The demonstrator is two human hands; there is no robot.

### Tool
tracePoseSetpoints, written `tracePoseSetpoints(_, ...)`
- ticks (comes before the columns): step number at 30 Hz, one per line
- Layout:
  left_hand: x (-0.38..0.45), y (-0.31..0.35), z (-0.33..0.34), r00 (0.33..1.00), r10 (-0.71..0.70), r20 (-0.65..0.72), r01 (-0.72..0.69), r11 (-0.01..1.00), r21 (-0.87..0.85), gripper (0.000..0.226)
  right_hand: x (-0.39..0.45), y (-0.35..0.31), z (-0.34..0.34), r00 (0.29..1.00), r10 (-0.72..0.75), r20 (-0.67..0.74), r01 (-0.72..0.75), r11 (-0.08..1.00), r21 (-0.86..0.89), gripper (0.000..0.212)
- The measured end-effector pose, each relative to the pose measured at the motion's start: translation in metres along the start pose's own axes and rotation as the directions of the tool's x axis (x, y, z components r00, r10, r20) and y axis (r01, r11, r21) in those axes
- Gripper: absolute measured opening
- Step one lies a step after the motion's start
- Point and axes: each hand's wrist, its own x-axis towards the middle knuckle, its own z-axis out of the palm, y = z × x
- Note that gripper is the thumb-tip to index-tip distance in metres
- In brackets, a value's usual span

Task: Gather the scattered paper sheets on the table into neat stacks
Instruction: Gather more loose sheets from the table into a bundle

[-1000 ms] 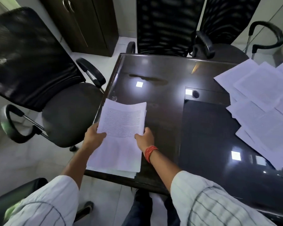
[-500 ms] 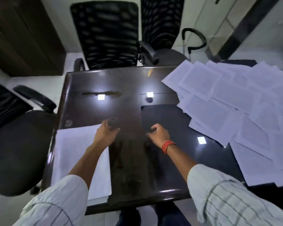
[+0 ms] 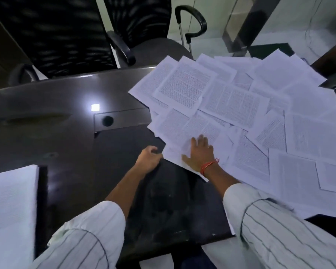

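Several printed white paper sheets (image 3: 239, 105) lie scattered and overlapping across the right half of the dark glossy table (image 3: 52, 133). My right hand (image 3: 199, 152), with a red thread at the wrist, rests flat with fingers spread on the nearest sheet (image 3: 175, 154) at the pile's left edge. My left hand (image 3: 148, 157) is curled at that sheet's left corner; whether it pinches the paper is unclear. A gathered stack of sheets (image 3: 10, 210) lies at the table's near left corner.
Two black mesh office chairs (image 3: 52, 35) stand behind the table's far edge, one with an armrest (image 3: 122, 45) close to the papers. A round cable hole (image 3: 107, 120) sits in the table's middle. Some sheets overhang the near right edge.
The gathered stack was laid down at the left. My view swung right and both hands moved over to the scattered pile; the right hand now rests on a sheet.
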Motion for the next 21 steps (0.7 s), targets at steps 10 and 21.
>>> tracePoseSetpoints(10, 0.001, 0.021, 0.057, 0.986, -0.114, -0.122, 0.102, 0.99, -0.1, 0.054, 0.009, 0.007, 0.002, 0.991, -0.112, -0.067, 0.103, 0.987, -0.127, 0.055)
tracePoseSetpoints(21, -0.018, 0.028, 0.061, 0.963, -0.089, -0.255, -0.062, 0.847, -0.529, 0.016, -0.032, -0.021, -0.028, 0.909, -0.415, 0.051, 0.34, 0.806, 0.485, 0.035)
